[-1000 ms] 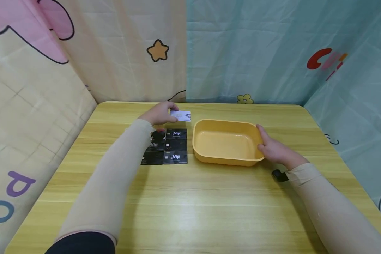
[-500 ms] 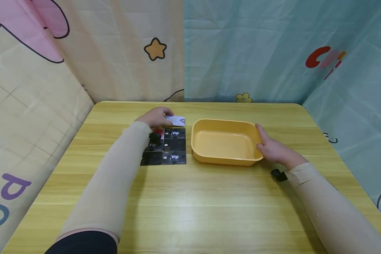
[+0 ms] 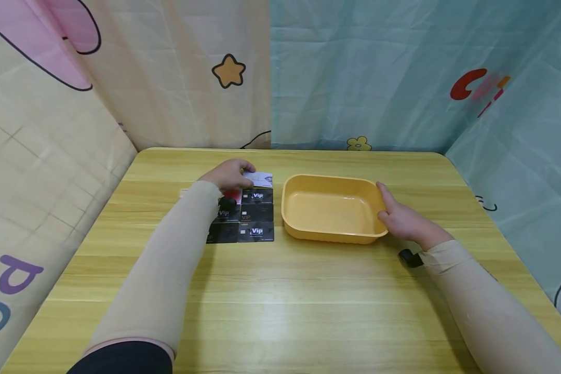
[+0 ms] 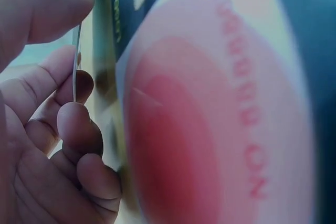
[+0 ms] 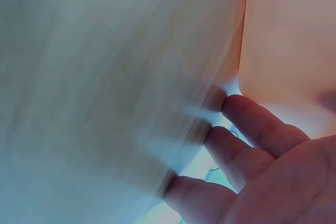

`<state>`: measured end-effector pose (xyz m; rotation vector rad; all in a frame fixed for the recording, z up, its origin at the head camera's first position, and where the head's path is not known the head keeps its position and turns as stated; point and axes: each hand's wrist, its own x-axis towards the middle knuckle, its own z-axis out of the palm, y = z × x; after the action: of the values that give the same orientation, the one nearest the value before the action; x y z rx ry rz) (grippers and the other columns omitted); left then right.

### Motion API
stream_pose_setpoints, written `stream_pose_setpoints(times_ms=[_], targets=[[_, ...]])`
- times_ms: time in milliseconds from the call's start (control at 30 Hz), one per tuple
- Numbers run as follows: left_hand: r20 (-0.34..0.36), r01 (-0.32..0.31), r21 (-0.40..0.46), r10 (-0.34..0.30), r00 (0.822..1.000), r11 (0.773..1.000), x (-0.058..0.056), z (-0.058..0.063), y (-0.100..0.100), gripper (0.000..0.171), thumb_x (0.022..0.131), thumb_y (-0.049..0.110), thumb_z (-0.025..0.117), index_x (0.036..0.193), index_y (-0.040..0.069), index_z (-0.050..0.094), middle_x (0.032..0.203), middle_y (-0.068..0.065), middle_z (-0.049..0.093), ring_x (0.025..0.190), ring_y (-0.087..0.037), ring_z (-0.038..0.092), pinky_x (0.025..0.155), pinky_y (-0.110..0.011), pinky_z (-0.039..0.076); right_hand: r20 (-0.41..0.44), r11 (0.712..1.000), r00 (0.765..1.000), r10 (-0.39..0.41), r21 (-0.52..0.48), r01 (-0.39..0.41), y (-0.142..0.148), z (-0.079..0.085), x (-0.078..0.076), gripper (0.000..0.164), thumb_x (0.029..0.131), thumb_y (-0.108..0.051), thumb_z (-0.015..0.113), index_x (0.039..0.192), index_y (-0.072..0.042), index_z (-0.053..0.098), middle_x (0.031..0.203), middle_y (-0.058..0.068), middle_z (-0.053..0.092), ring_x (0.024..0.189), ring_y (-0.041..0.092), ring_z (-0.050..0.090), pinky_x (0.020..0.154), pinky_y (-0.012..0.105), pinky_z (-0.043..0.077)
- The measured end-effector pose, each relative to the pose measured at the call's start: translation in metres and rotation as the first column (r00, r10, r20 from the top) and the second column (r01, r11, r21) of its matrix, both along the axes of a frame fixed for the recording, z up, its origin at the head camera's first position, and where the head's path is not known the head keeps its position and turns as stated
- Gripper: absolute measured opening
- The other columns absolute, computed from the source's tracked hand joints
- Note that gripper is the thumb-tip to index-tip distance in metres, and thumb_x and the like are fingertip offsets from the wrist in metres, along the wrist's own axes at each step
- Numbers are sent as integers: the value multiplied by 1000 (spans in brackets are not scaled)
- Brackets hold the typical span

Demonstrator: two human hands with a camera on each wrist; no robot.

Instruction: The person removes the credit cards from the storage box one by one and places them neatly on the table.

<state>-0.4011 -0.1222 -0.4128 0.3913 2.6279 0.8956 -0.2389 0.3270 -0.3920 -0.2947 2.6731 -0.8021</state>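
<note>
My left hand (image 3: 229, 174) pinches a white card (image 3: 260, 179) just above the back of a block of cards. In the left wrist view the card (image 4: 77, 77) shows edge-on between thumb and fingers. Several black VIP cards (image 3: 257, 232) lie in rows in front, some hidden by the left forearm. Among them is a red and white card (image 3: 234, 195), large and blurred in the left wrist view. At the right end of a yellow plastic tub (image 3: 329, 237), my right hand (image 3: 409, 221) grips the rim, its thumb over the edge. Its other fingertips touch the table.
Everything stands on a wood-grain table (image 3: 280, 301). A pale edge of another card (image 3: 183, 192) shows left of the left wrist. A black wrist camera (image 3: 410, 258) hangs below the right wrist. Printed curtains (image 3: 355, 78) close off the back and sides.
My left hand has brought the white card nearer and slightly left, to the back edge of the black cards. The right hand and the tub have stayed in place.
</note>
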Motion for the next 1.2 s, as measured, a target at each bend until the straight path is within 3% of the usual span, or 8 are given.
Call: stream_pose_setpoints(times_ms=[533, 1200], targets=[[9, -5, -44, 6, 1000, 999, -2, -3, 2, 56, 88, 29, 82, 139, 13, 65, 143, -12, 58, 125, -33, 53, 118, -53, 42, -1, 1000, 1000, -4, 1, 4, -1, -1, 1, 80, 106, -11, 35, 164, -1, -20, 167, 43, 8, 144, 54, 40, 119, 66, 29], [36, -12, -62, 15, 999, 998, -1, 0, 5, 57, 89, 30, 81, 141, 12, 64, 147, -11, 57, 128, -32, 51, 122, -53, 37, 4, 1000, 1000, -12, -11, 12, -2, 1, 2, 81, 105, -10, 36, 163, -1, -20, 167, 42, 5, 148, 57, 33, 120, 68, 26]])
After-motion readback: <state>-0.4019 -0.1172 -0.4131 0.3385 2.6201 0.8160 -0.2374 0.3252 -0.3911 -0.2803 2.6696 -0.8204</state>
